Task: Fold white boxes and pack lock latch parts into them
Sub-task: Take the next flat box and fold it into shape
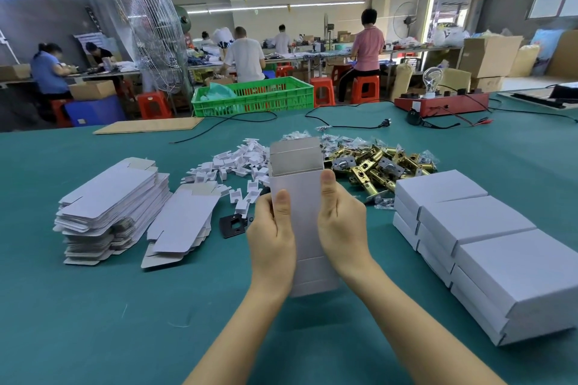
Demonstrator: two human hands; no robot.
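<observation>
I hold a white box blank (301,206) upright over the green table, its far flap raised and showing its grey inside. My left hand (272,234) grips its left edge, thumb on the front face. My right hand (342,222) grips its right edge, thumb near the top corner. Behind the box lies a heap of brass lock latch parts (380,166) with small clear bags among them. To its left is a pile of small white card inserts (233,166). A black plate (233,223) lies just left of my left hand.
Two stacks of flat box blanks (115,206) sit on the left of the table (125,322). Closed white boxes (488,244) are stacked on the right. Farther back are a green crate (253,97), a red test device with a bulb (441,101), cables and seated workers.
</observation>
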